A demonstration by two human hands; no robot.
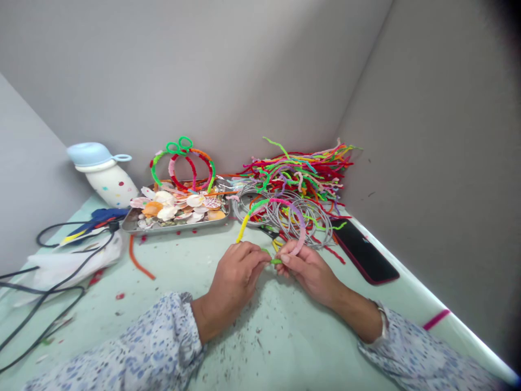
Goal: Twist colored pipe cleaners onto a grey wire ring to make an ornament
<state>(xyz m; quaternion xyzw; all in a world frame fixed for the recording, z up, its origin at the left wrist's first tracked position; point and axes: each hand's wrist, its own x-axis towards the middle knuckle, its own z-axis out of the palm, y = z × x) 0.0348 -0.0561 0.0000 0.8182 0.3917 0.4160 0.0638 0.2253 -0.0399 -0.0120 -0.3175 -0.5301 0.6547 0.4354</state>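
Close together over the table, my left hand [240, 266] and my right hand [309, 271] both have their fingers closed. Between them arches a headband wrapped in fuzzy pipe cleaner [300, 217], banded yellow, green, pink, purple and pale pink. The yellow end runs into my left hand; the pale pink end meets my right. A short piece of green pipe cleaner [276, 262] spans the gap between my fingertips, pinched on both sides. How it joins the headband is hidden by my fingers.
Behind lie coiled grey wires [280, 209], a heap of colourful pipe cleaners [309, 168] and pliers [277, 239]. A metal tray [175, 231] holds shells and finished-looking headbands [211, 168]. A bottle [109, 182] and cables [52, 293] are left, a phone [366, 252] right.
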